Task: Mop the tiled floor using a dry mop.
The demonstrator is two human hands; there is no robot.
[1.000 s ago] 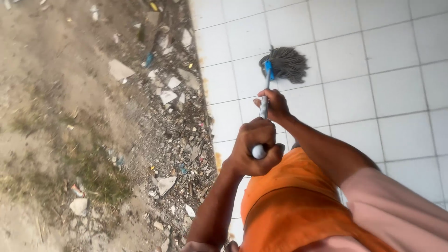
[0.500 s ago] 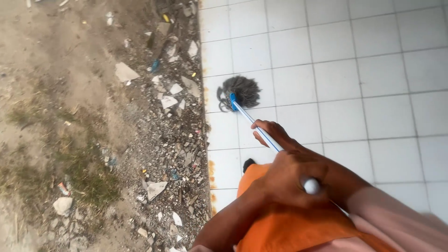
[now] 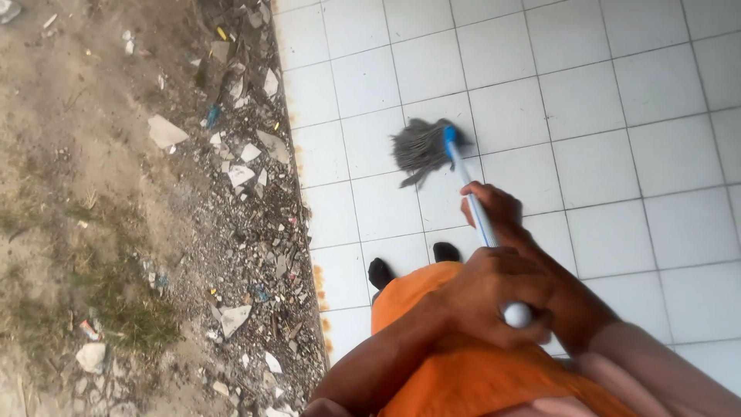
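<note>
A mop with a grey string head [image 3: 421,145] and a blue-and-white handle [image 3: 472,199] rests on the white tiled floor [image 3: 617,147]. My left hand [image 3: 494,297] grips the rounded white top end of the handle, close to my orange shorts [image 3: 455,371]. My right hand [image 3: 498,210] holds the handle lower down, about midway along it. The mop head lies two tiles in from the floor's left edge, its strands trailing to the left. The tips of my dark shoes [image 3: 380,272] show just above the shorts.
Left of the tiles runs a strip of rubble [image 3: 255,208] with broken tile shards, stones and litter. Farther left lies bare sandy ground with patches of grass [image 3: 123,309]. Rust-coloured stains mark the tile edge [image 3: 318,278].
The mop head has swung from the tile edge at the left toward the right and away from it. The view shifted, and both shoe tips now show.
</note>
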